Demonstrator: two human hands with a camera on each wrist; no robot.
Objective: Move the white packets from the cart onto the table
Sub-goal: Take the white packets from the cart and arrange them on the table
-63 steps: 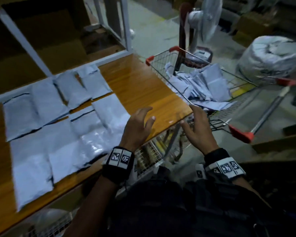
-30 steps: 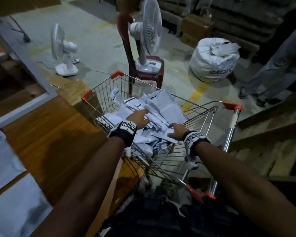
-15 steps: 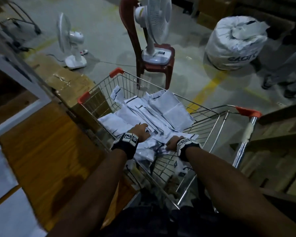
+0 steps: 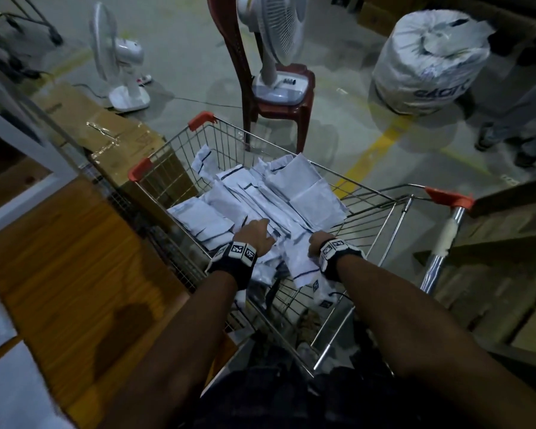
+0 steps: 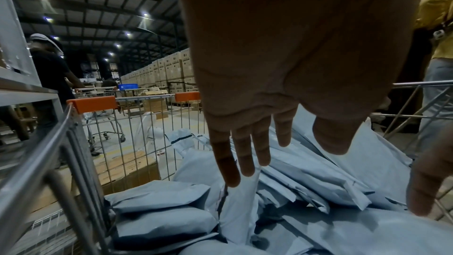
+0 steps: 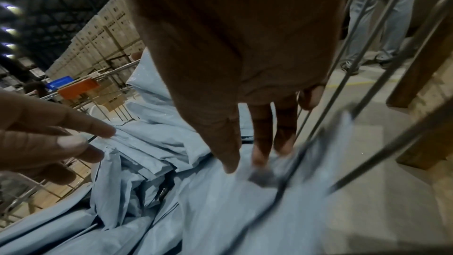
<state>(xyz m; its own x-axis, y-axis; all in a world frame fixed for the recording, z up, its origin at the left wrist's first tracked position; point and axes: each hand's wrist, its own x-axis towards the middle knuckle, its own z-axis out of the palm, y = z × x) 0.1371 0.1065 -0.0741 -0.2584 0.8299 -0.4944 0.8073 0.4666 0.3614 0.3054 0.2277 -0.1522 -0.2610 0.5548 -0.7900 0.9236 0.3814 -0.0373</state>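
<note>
A heap of white packets [image 4: 291, 187] fills the wire cart [image 4: 362, 187], which stands against the right edge of the wooden table [image 4: 75, 258]. Both my hands are inside the cart at the near end of the heap. My left hand [image 4: 256, 233] has straight fingers [image 5: 245, 162] with the tips touching the edge of a packet [image 5: 235, 210], thumb apart. My right hand [image 4: 317, 241] lays its thumb and straight fingers [image 6: 262, 143] on a large packet [image 6: 220, 210] next to the cart's right wall; that area is blurred. More packets [image 4: 16, 385] lie on the table at the far left.
A cardboard box [image 4: 112, 134] sits beyond the table beside the cart. A red chair [image 4: 276, 97] carrying a fan [image 4: 276, 29], a second fan [image 4: 118, 66] and a big white sack [image 4: 427, 57] stand on the floor behind. A person's legs [image 4: 520, 131] are at the right.
My view swung from the table to the cart. Both hands left the table edge, reached into the cart and now rest lower on the near packets.
</note>
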